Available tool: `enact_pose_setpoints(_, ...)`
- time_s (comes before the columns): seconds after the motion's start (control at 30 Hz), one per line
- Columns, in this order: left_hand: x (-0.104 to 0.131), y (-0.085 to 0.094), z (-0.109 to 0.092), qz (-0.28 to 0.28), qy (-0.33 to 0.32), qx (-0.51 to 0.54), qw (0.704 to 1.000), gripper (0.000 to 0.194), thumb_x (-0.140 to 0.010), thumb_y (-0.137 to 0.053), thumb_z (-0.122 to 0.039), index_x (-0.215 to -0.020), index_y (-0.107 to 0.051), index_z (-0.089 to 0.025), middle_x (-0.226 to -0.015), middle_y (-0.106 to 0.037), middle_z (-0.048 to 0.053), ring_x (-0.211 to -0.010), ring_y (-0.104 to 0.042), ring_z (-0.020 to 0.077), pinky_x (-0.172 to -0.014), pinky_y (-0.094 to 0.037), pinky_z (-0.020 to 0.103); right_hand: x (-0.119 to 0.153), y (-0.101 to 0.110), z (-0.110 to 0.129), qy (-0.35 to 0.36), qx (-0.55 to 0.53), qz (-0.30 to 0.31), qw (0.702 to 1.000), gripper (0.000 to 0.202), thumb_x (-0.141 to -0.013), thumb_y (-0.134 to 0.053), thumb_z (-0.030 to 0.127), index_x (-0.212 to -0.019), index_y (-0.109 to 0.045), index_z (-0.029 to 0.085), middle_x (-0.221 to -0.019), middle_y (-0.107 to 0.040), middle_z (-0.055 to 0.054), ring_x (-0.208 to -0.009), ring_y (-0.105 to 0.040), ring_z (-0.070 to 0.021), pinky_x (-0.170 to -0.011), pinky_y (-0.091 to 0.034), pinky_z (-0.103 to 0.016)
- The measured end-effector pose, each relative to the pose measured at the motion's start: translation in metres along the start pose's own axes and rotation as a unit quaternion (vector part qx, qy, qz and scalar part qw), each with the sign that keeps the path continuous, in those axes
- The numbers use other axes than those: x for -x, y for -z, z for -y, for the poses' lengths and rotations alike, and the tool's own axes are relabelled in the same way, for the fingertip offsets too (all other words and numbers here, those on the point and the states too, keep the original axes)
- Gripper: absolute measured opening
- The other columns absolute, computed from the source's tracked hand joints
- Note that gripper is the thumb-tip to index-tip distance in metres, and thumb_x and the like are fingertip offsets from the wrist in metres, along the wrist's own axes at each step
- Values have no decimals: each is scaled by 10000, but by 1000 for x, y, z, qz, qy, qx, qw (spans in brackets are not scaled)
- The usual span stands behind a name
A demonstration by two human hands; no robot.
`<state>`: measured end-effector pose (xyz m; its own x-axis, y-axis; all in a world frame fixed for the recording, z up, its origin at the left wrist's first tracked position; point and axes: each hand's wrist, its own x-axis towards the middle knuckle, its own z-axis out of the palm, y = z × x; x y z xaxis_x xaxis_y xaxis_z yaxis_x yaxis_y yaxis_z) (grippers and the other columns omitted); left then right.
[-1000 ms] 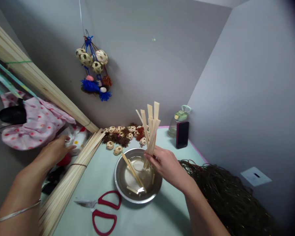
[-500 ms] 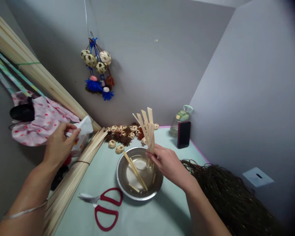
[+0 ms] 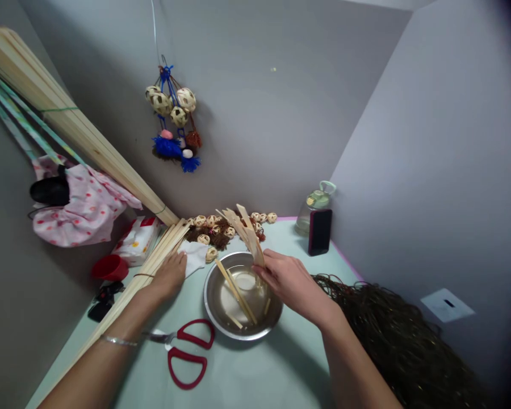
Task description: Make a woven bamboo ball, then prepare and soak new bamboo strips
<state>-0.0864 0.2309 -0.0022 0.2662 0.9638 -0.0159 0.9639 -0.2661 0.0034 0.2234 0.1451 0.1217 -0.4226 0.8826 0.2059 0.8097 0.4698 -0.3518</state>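
Observation:
My left hand (image 3: 170, 276) is closed on a white tissue (image 3: 195, 257), low over the left side of the table. Flat pale wooden strips (image 3: 247, 234) stand in a bunch in my right hand (image 3: 286, 283), their lower ends down at the water. Under them sits a metal bowl (image 3: 208, 318) of water, with a few loose strips (image 3: 236, 292) in it. Red-handled scissors (image 3: 187, 355) lie with blades apart, in front of the bowl on the left. Several small woven balls (image 3: 212, 254) with brown tassels lie behind the bowl.
A long bundle of wooden strips (image 3: 97, 139) leans at the left beside a polka-dot bag (image 3: 83, 207). Left of the table stand a tissue pack (image 3: 138, 238) and a red cup (image 3: 109, 268). A phone (image 3: 320, 232) leans on a bottle (image 3: 309, 213); dark cords (image 3: 400, 335) pile up right.
My left hand has moved right and down from the tissue pack, bringing the tissue over the table near the bowl. The strips in my right hand have tilted left and sunk slightly.

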Motion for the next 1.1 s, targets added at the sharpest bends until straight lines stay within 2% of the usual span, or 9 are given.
enact_pose_setpoints(0.17, 53, 1, -11, 34, -10, -24, 999, 460, -985, -467, -309, -1302, -589, 1, -1387, -574, 262, -1357, -476, 362, -1159, -297, 557, 1, 1, -1, 0, 7, 4, 1000, 177, -994, -505, 224, -843, -592, 193, -829, -587, 6, -682, -528, -134, -623, -332, -252)
enact_pose_setpoints(0.27, 104, -15, -28, 23, -16, -36, 999, 514, -976, -442, -377, -1308, -604, -20, -1406, -568, 227, -1423, -372, 381, -1174, -262, 580, 1, 1, 0, 4, 11, 7, 1000, 187, -994, -501, 221, -830, -585, 193, -824, -586, 8, -677, -523, -130, -615, -320, -251)
enact_pose_setpoints(0.37, 149, -42, -48, -72, -20, -71, 995, 581, -917, -520, -465, -1298, -615, -38, -1400, -572, 221, -1315, -528, 370, -1090, -432, 513, 1, -1, 3, 15, 11, 6, 1000, 186, -996, -497, 226, -833, -582, 197, -823, -586, 11, -674, -521, -128, -612, -312, -252)
enact_pose_setpoints(0.5, 185, -66, -73, -213, -154, -68, 962, 558, -931, -494, -508, -1348, -580, -146, -1307, -678, 133, -1159, -666, 291, -942, -553, 377, 2, -3, 6, 23, 14, 8, 1000, 202, -998, -495, 235, -820, -582, 198, -816, -584, 12, -671, -517, -127, -604, -307, -255)
enact_pose_setpoints(0.6, 199, -67, -91, -252, -248, -61, 934, 727, -928, -488, -568, -1505, -388, -138, -1253, -714, 123, -1099, -698, 256, -864, -569, 325, 3, -2, 5, 22, 14, 6, 1000, 197, -1002, -491, 237, -838, -593, 199, -829, -593, 9, -669, -512, -126, -609, -315, -258)
enact_pose_setpoints(0.77, 199, -56, -101, -231, -264, -39, 936, 797, -905, -506, -607, -1558, -276, -214, -1280, -693, 134, -1136, -678, 287, -883, -557, 385, 3, -1, 4, 19, 15, 7, 1000, 194, -1002, -500, 247, -843, -597, 193, -834, -593, 8, -685, -521, -129, -623, -332, -260)
enact_pose_setpoints(0.83, 186, -48, -92, -187, -214, -4, 959, 726, -926, -524, -529, -1540, -320, -200, -1398, -603, 135, -1244, -609, 297, -987, -511, 424, 4, -1, 4, 18, 16, 9, 1000, 201, -1003, -497, 247, -838, -596, 190, -831, -591, 7, -686, -526, -128, -622, -334, -258)
enact_pose_setpoints(0.97, 137, -27, -64, -28, -56, 79, 995, 637, -968, -420, -498, -1456, -449, -89, -1499, -467, 173, -1405, -425, 315, -1159, -328, 527, 4, -2, 6, 24, 23, 12, 999, 201, -999, -500, 234, -828, -596, 191, -824, -596, 8, -692, -533, -130, -623, -328, -257)
enact_pose_setpoints(1.1, 102, -12, -62, -12, 3, 93, 996, 649, -986, -361, -428, -1509, -329, -45, -1538, -386, 216, -1444, -340, 328, -1171, -284, 551, 5, -3, 8, 26, 31, 8, 999, 200, -992, -512, 229, -817, -600, 190, -821, -603, 4, -681, -530, -131, -609, -306, -263)
